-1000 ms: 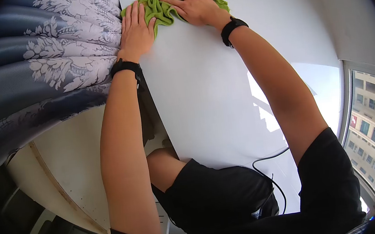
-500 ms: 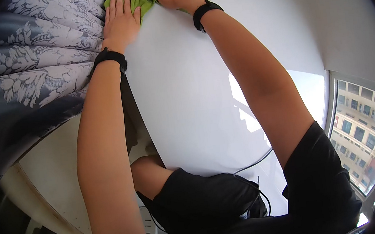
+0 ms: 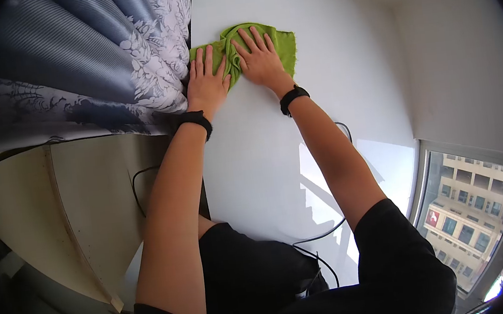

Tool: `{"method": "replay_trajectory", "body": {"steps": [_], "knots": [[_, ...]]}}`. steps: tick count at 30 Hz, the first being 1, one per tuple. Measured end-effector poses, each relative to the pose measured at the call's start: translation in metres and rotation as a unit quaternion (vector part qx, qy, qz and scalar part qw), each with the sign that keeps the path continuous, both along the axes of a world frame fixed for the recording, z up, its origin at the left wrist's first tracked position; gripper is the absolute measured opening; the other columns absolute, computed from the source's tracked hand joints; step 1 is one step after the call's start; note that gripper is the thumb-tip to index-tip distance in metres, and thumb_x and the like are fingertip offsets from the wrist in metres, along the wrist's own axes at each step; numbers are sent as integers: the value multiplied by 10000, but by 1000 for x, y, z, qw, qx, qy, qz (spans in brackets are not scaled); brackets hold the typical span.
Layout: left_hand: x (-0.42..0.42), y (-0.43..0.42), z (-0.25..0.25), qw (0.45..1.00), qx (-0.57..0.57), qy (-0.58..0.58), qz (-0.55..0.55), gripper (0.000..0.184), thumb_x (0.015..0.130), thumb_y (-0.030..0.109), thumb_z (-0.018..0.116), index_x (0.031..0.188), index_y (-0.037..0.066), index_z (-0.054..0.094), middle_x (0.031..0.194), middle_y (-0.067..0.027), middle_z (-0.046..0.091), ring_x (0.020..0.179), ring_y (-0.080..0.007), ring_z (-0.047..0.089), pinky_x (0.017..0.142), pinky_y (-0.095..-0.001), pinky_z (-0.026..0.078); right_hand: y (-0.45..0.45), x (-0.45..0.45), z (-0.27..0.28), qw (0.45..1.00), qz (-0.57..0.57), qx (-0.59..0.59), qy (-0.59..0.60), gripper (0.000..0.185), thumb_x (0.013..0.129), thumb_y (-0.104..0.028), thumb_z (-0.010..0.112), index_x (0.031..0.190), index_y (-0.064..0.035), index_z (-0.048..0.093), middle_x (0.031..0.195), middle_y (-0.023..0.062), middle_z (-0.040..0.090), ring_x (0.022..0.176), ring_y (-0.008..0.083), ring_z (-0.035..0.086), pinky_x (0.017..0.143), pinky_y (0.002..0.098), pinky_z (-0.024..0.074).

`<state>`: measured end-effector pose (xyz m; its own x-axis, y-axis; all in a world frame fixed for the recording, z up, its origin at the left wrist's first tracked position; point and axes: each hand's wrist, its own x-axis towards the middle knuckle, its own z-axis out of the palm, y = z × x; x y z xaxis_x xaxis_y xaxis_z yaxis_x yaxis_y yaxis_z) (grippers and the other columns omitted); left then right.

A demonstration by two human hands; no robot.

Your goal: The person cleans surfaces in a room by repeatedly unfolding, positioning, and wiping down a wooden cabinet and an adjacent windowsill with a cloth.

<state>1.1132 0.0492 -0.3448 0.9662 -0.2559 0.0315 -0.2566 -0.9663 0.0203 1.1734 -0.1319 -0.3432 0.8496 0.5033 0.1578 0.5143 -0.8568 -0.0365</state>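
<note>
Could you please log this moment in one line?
left hand: on green cloth | right hand: on same cloth | cloth: rumpled on white surface

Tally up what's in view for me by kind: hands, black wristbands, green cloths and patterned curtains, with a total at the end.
Hands: 2 (left hand, right hand)
Black wristbands: 2 (left wristband, right wristband)
Green cloth: 1
Patterned curtain: 1
Total: 6
</note>
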Motion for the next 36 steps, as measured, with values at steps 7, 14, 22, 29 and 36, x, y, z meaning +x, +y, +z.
{"method": "replay_trajectory", "body": {"steps": [7,14,22,29,36], "knots": [[-67,12,35,996,49,65,-41,480,978,327,471,1447,227,451,1571,-202,222,1425,-415,222,1125,-468,299,-2,-74,21,999,37,-13,2,476,991,-321,396,1455,-225,437,1586,68,253,1478,310,168,1184,530,162],[-143,-9,23,990,141,-8,-22,279,871,146,559,1083,31,699,1260,-248,552,1099,-353,578,795,-349,566,-6,-157,23,988,156,-6,-7,436,938,-287,509,1363,-200,545,1581,86,263,1479,333,156,1171,551,180],[-258,-15,114,990,24,32,-133,127,833,126,606,819,83,725,855,-82,689,825,-249,703,688,-359,562,-31,-288,62,955,250,94,131,444,844,-172,642,1274,-109,553,1327,166,502,1217,375,487,949,467,462],[-359,-11,197,975,-25,-82,-203,75,791,96,635,756,38,668,823,-98,656,771,-258,699,659,-344,561,-59,-316,78,956,152,84,238,454,768,-11,644,1212,-83,583,949,149,657,866,368,650,747,446,534],[-463,86,245,969,-146,-163,-114,303,839,305,693,740,28,623,856,-65,493,875,-180,554,765,-322,507,-11,-349,213,931,232,252,128,258,712,103,629,937,-15,675,828,134,605,697,299,613,635,376,510]]}}
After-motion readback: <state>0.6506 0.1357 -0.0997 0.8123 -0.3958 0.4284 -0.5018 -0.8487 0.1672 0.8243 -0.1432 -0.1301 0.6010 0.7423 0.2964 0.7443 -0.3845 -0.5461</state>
